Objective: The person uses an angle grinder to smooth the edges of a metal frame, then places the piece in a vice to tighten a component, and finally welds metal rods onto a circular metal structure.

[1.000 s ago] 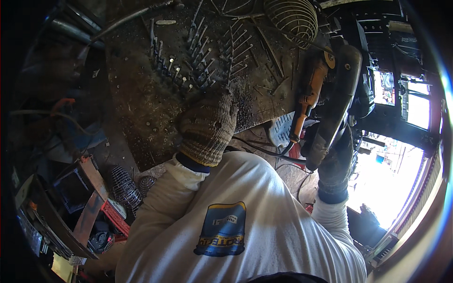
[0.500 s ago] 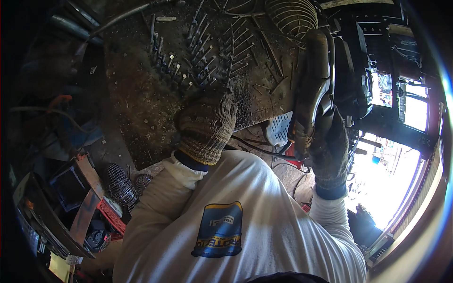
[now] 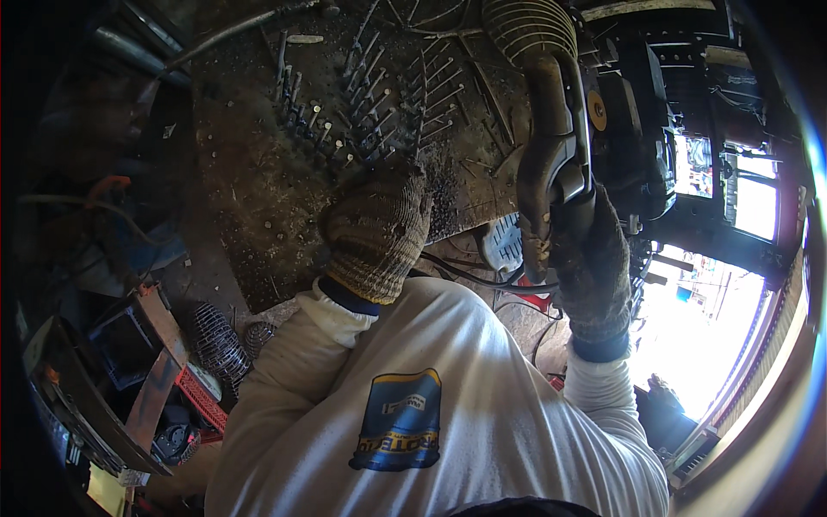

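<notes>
My left hand (image 3: 377,231), in a dirty knit glove, is curled at the near edge of a rusty metal plate table (image 3: 245,185). Its fingertips are hidden, so what it grips does not show. Just beyond it, several metal pins (image 3: 370,95) stand up from the plate in slanting rows. My right hand (image 3: 594,271), gloved too, is closed round the lower end of a dark, shiny, curved shell (image 3: 547,142). This shell is seen nearly edge-on, upright beside the plate's right edge.
A coil of wire rings (image 3: 530,33) lies at the far right of the plate, with loose rods (image 3: 489,82) nearby. An orange disc (image 3: 597,110) is right of the shell. Cables (image 3: 469,274) run below the plate. Wire springs (image 3: 218,340) and a red crate (image 3: 202,401) are at lower left.
My right hand has shifted left with the curved shell, which now covers more of the plate's right edge. The orange disc has come into sight. The left hand stays nearly in place.
</notes>
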A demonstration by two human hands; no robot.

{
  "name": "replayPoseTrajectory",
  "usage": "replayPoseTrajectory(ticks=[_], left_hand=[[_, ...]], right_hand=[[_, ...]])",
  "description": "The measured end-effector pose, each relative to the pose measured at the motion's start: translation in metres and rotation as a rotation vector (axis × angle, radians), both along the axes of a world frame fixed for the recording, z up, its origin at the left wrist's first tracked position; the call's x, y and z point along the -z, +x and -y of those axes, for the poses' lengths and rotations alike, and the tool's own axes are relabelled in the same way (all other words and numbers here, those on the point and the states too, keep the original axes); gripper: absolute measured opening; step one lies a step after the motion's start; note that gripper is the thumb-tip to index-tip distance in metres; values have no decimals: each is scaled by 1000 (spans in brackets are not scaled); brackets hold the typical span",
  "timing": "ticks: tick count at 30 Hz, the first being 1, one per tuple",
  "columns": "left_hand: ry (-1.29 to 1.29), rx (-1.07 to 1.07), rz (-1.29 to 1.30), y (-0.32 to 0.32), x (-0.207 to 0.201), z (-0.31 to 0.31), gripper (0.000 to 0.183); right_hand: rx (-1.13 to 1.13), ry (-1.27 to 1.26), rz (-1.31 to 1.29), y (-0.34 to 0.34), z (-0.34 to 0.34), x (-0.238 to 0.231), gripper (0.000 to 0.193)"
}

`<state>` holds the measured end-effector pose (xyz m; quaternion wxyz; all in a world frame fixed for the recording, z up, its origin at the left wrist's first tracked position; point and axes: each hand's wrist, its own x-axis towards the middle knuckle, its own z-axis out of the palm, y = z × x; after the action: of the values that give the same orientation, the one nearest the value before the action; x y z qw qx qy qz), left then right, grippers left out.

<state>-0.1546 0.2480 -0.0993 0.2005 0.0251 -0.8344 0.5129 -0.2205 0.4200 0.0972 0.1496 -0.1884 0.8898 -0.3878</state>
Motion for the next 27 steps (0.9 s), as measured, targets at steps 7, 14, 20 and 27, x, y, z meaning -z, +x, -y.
replayPoseTrajectory(ticks=[7, 14, 20, 27], left_hand=[[200, 32, 58, -1, -13, 0, 33], [173, 30, 48, 2, 7, -3, 35], [233, 26, 73, 4, -1, -5, 38], [273, 6, 71, 4, -3, -6, 39]], right_hand=[[0, 139, -24, -5, 6, 2, 60], [-41, 258, -98, -7, 17, -5, 62], [-3, 324, -40, -9, 23, -5, 62], [-73, 293, -103, -10, 23, -1, 65]])
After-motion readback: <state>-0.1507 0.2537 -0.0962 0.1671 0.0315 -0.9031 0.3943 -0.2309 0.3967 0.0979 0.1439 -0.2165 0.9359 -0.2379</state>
